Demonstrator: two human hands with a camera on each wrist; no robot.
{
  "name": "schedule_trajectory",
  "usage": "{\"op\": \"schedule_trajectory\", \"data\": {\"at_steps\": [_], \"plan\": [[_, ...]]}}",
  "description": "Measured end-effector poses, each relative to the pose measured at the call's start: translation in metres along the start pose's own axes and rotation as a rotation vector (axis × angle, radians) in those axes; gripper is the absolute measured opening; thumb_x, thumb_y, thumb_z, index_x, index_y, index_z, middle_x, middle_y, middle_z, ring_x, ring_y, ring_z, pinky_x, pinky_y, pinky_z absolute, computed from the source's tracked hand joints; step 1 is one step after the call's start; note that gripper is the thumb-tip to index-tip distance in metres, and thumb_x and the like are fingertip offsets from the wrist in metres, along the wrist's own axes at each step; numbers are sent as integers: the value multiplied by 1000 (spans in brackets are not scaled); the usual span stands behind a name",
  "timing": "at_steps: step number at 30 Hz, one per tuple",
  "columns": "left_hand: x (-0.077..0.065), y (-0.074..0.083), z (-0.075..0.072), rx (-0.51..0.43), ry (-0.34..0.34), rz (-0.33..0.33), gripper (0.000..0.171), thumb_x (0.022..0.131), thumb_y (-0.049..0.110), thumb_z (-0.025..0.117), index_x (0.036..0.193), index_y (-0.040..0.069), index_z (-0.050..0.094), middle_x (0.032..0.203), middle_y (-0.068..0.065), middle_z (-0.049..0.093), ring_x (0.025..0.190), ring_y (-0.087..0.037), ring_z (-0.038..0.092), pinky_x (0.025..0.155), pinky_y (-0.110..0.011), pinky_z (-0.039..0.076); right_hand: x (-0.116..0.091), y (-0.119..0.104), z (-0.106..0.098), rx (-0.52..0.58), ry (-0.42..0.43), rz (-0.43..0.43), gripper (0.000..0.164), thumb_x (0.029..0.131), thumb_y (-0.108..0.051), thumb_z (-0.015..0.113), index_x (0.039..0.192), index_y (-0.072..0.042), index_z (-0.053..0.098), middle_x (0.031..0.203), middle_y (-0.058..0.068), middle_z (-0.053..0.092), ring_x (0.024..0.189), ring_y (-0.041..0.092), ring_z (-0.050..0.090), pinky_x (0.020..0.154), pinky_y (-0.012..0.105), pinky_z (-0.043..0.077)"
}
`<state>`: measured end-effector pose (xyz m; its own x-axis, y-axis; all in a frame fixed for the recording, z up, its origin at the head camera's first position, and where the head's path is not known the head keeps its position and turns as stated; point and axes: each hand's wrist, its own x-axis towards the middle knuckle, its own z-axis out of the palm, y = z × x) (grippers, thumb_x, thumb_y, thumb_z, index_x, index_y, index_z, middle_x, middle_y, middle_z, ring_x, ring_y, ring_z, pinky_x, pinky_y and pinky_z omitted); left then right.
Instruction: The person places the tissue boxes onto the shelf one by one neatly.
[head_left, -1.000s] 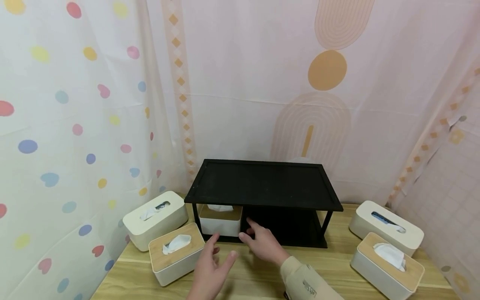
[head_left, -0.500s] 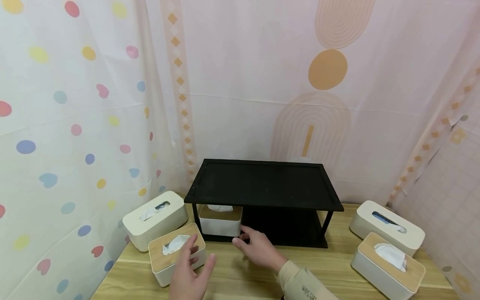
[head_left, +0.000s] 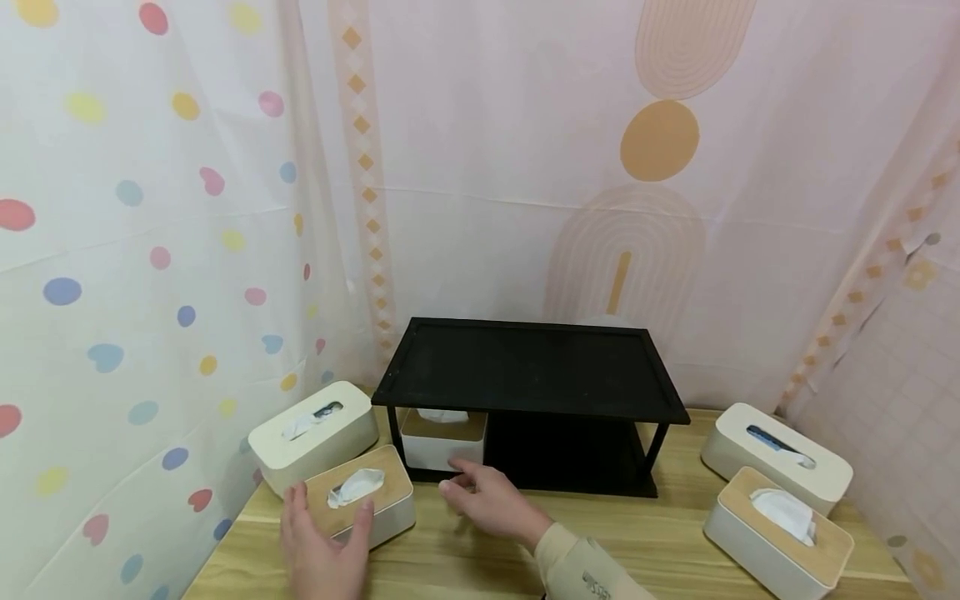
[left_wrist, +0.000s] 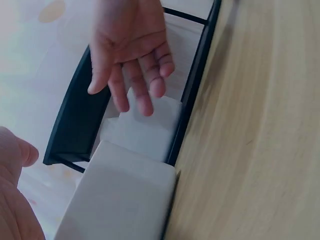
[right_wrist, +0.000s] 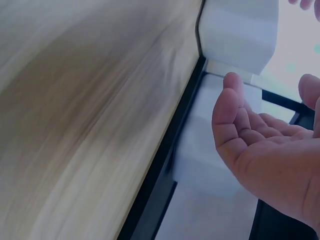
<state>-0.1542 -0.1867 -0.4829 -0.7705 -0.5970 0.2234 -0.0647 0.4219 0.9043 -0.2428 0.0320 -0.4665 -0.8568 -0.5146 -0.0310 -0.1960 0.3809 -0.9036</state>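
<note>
My left hand (head_left: 326,546) is over the near left tissue box (head_left: 390,475), which is white with a wooden lid and a tissue poking out. Its fingers reach along the far left side, thumb at the front; in the left wrist view this hand (left_wrist: 17,192) looks apart from the box (left_wrist: 120,192). My right hand (head_left: 491,504), fingers loosely extended, hovers in front of a similar tissue box (head_left: 442,450) on the lower level of a black rack (head_left: 528,367). Nothing is held by the right hand (right_wrist: 275,155) in its wrist view.
A cream tissue box (head_left: 307,437) stands behind the near left one. To the right are another cream box (head_left: 776,454) and a wood-lidded tissue box (head_left: 780,533). The rack's right leg (head_left: 655,448) rises beside its lower shelf. Patterned curtains (head_left: 480,208) enclose the wooden table (head_left: 487,567).
My left hand has moved left, from in front of the rack to the near left tissue box. The right hand has drawn back from the rack and shifted left.
</note>
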Motion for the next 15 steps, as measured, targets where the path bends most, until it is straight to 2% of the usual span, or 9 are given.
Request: {"op": "schedule_trajectory", "data": {"at_steps": [4, 9, 11, 13, 15], "plan": [[4, -8, 0, -42, -8, -60, 100, 98, 35, 75, 167, -7, 15, 173, -37, 12, 158, -60, 16, 125, -76, 17, 5, -3, 10, -7, -28, -7, 60, 110, -34, 61, 160, -4, 47, 134, 12, 72, 110, 28, 76, 92, 39, 61], [13, -17, -2, -113, -110, -182, 102, 102, 38, 69, 167, -10, 6, 167, -44, 18, 156, -61, 21, 127, -72, 19, 8, -2, 18, -59, -64, -20, 59, 111, -36, 59, 160, -7, 48, 140, 10, 71, 123, 20, 69, 104, 38, 57], [16, -19, -2, -128, -137, -224, 104, 103, 40, 68, 167, -10, 3, 167, -44, 19, 155, -60, 24, 127, -70, 21, 7, -2, 21, -64, -75, -14, 58, 111, -36, 59, 161, -7, 48, 141, 10, 70, 125, 19, 68, 104, 37, 57], [17, -21, -2, -139, -146, -239, 102, 104, 39, 68, 167, -10, 4, 166, -43, 24, 154, -58, 29, 126, -69, 24, 7, -2, 23, -66, -82, -6, 58, 111, -37, 59, 161, -9, 48, 140, 7, 71, 124, 17, 68, 104, 37, 56], [18, -22, -1, -138, -151, -237, 96, 104, 38, 68, 166, -9, 11, 163, -41, 32, 151, -54, 37, 125, -67, 28, 7, -1, 24, -63, -83, -7, 58, 111, -37, 59, 161, -10, 49, 139, 7, 71, 124, 17, 68, 103, 37, 56]]}}
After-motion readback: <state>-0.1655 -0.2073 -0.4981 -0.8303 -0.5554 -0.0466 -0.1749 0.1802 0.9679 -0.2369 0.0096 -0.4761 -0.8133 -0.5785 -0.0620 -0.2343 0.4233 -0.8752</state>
